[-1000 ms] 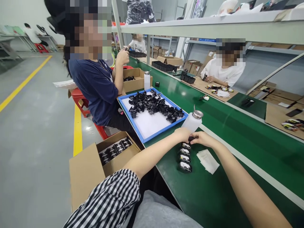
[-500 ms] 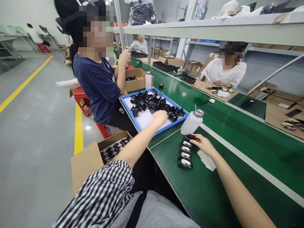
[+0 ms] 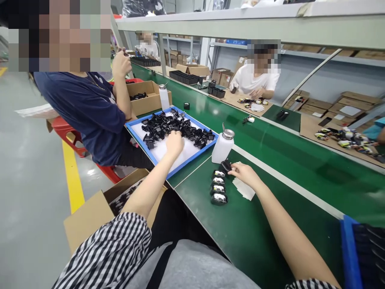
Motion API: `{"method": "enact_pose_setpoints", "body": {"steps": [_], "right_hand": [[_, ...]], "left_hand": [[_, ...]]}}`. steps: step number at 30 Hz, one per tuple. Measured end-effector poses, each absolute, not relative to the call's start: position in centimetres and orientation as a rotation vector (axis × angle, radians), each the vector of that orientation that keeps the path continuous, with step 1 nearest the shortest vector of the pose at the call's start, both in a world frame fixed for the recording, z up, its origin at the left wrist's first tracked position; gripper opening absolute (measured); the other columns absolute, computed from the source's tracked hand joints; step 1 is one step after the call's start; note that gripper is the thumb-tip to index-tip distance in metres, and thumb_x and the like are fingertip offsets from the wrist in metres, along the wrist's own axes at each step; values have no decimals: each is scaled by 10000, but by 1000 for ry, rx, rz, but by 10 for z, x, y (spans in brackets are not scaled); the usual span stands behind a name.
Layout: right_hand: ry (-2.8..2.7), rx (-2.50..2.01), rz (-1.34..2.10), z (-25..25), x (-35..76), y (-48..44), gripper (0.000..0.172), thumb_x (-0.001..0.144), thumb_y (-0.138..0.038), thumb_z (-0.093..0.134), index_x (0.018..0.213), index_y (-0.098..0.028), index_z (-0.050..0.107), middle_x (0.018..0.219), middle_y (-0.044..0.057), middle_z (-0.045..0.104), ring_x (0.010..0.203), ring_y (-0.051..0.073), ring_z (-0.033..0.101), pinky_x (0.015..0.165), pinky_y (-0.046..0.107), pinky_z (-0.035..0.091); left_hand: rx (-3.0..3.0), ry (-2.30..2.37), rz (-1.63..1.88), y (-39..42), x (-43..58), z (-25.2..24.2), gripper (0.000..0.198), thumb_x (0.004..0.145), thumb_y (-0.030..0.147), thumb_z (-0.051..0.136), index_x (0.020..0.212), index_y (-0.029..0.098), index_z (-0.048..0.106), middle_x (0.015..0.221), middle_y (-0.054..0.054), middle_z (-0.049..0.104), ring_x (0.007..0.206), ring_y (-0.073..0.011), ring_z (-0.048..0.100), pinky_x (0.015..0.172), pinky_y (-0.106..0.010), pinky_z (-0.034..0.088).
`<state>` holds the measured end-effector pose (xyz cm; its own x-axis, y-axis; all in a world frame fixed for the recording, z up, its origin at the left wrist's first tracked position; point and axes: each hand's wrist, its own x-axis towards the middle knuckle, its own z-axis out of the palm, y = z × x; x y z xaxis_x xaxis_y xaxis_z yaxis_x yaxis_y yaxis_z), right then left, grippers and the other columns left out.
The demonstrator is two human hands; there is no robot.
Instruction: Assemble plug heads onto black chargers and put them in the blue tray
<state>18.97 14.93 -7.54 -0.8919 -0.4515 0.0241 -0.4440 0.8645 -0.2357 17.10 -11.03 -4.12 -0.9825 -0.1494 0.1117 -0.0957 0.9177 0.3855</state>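
My left hand [image 3: 175, 143] rests on the white liner of a blue-rimmed tray [image 3: 171, 157], at the edge of a heap of black plastic plug adapters [image 3: 171, 129]. Whether it holds one is hidden. My right hand [image 3: 245, 174] grips a black unit [image 3: 225, 165] at the head of a short row of black units with white labels [image 3: 218, 188]. These lie on the green bench mat [image 3: 255, 237], with a white pump bottle with a metal top [image 3: 222, 147] just behind them. A few white paper slips [image 3: 243, 189] lie under my right wrist.
A co-worker in a navy shirt [image 3: 81, 116] sits left of the tray, near a cardboard box [image 3: 141, 98]. An open carton of black items [image 3: 90, 216] stands by my left arm. Another co-worker [image 3: 255, 78] sits across the bench. A blue crate [image 3: 350, 253] shows at lower right.
My left hand has left the row of units and lies further into the tray. The view has swung, shifting the scene left, and a blue crate has come in at lower right.
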Motion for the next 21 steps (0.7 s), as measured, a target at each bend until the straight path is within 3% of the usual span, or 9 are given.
{"method": "enact_pose_setpoints", "body": {"steps": [4,9,15,21], "right_hand": [[3014,-686,-519,-83,192,152,197,683,-279,527,838,-164,563,574,2,520,542,144,515,523,231,384],[3001,-732,-516,-87,195,151,181,692,-232,512,848,-152,555,547,-3,517,543,147,515,514,229,382],[3007,-753,-512,-90,196,149,181,688,-198,517,860,-159,555,587,3,547,568,145,530,544,225,394],[3028,-732,-360,-87,196,147,196,692,-185,502,876,-165,565,633,17,570,585,150,543,532,225,391]], "left_hand": [[-423,-2988,-697,-47,201,-47,243,688,310,500,921,240,509,939,44,535,871,-118,480,746,-176,366],[-597,-3098,-698,2,201,-65,487,618,404,540,1024,149,459,955,-63,548,855,-182,508,681,-232,398],[-558,-3148,-717,4,190,-61,365,527,401,603,828,201,557,797,-18,592,775,-175,537,641,-230,408],[-494,-3153,-631,7,193,-60,391,508,429,600,824,201,563,728,-23,599,714,-177,548,609,-236,410]]}}
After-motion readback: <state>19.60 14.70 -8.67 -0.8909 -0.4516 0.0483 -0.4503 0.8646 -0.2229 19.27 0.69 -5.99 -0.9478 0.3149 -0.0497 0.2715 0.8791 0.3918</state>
